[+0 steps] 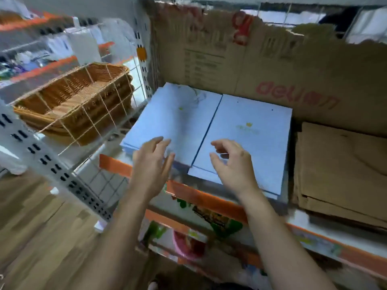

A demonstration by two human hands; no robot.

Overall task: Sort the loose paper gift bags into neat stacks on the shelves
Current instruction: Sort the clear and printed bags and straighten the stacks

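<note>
Your pale blue gift bags lie flat on the orange-edged shelf (pixel 201 197) in a left stack (pixel 173 120) and, just beside it, a right stack (pixel 247 130). Your left hand (pixel 151 162) is over the left stack's near edge, fingers straight and spread. Your right hand (pixel 232 164) is over the right stack, fingers loosely curled, holding nothing. Blur hides any contact. Brown paper bags (pixel 339 164) lie right of the stacks, cardboard (pixel 272 65) stands behind them, and wicker baskets (pixel 77 101) sit to their left.

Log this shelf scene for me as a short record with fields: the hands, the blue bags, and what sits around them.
Left hand: open, over near edge of left blue stack; contact unclear
Right hand: loosely curled, holding nothing, over right blue stack
Stacks: side by side, flat on the shelf
Left side: nested wicker baskets
Right side: brown paper pile
Behind: cardboard sheet
</note>
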